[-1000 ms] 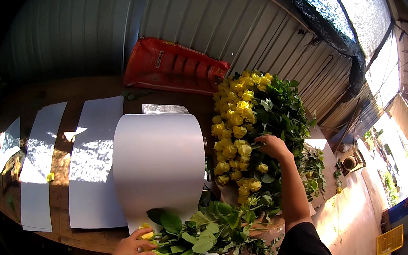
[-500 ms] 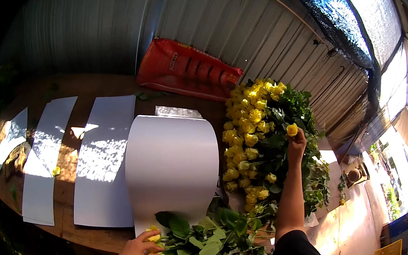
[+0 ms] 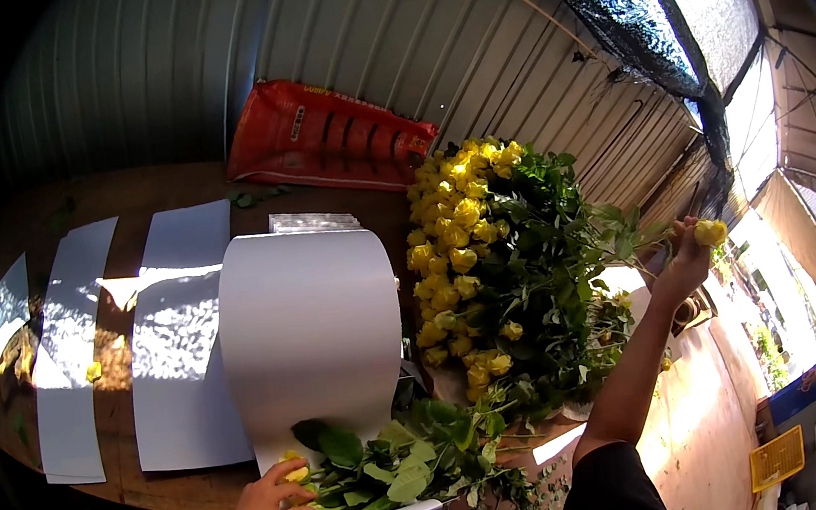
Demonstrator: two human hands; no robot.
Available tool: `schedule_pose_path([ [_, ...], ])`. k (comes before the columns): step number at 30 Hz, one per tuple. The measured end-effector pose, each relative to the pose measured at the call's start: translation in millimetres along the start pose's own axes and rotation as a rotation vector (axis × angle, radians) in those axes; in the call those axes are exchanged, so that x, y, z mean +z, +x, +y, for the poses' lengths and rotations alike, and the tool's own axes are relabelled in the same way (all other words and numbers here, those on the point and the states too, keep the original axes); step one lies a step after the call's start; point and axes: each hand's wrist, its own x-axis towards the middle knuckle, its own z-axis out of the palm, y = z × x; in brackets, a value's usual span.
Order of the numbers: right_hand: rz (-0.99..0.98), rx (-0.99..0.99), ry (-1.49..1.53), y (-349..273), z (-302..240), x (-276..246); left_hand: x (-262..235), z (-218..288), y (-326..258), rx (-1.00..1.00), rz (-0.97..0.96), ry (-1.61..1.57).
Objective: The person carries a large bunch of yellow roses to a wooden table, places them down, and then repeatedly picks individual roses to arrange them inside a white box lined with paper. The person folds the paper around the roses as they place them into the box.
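Roses sorted on curled white sheet

Left hand (image 3: 260,504) presses fingers onto yellow rose heads (image 3: 297,472) at the near edge of the white sheet (image 3: 312,336), leafy stems (image 3: 401,462) trailing rightward from them. Right hand (image 3: 686,264), raised far right, pinches a single yellow rose (image 3: 709,233), beyond the rose pile (image 3: 491,276).

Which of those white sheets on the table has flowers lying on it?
The upright curved sheet nearest the rose pile: leafy stems lie on its lower end under the left hand. The others lie flat and bare.
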Motion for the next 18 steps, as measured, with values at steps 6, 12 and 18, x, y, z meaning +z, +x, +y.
schedule_pose_path([
  [6,0.237,-0.134,-0.422,79,-33,-51,-3,6,-8,-0.090,-0.048,-0.037],
  [12,-0.268,0.061,-0.374,126,-2,-58,1,4,9,-0.022,-0.020,-0.080],
  [18,-0.403,-0.215,-0.731,51,-6,-8,-5,12,9,-0.052,-0.045,-0.051],
])
